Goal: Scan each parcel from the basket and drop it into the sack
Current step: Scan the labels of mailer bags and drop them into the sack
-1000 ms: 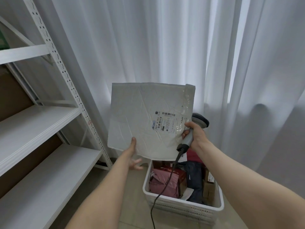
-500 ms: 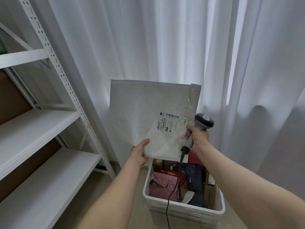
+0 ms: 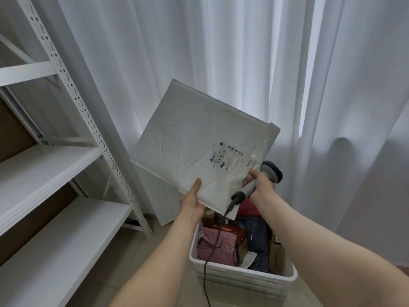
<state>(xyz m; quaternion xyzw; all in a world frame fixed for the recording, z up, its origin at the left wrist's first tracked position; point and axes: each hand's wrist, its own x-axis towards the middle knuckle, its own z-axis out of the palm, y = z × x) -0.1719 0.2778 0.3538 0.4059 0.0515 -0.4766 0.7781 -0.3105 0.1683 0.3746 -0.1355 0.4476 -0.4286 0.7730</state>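
- You are in a small parcel stockroom or sorting room.
- Slotted metal shelving (image 3: 88, 120) with white boards stands on your left.
- A white basket (image 3: 243, 272) on the tiled floor (image 3: 115, 269) holds wrapped parcels (image 3: 212, 247).
- You hold a corded barcode scanner (image 3: 272, 172) and a labelled padded envelope (image 3: 194, 140).
- White curtains (image 3: 221, 52) hang behind.

1. 1 padded mailer (image 3: 194, 140), white.
2. 1 handheld scanner (image 3: 271, 171), corded.
3. 1 basket (image 3: 243, 281) holding at least 4 parcels (image 3: 212, 244); exact number hidden.
4. 2 hands: left hand (image 3: 192, 202), right hand (image 3: 262, 185).
5. 1 rack (image 3: 75, 94) with 3 shelf boards (image 3: 44, 173).
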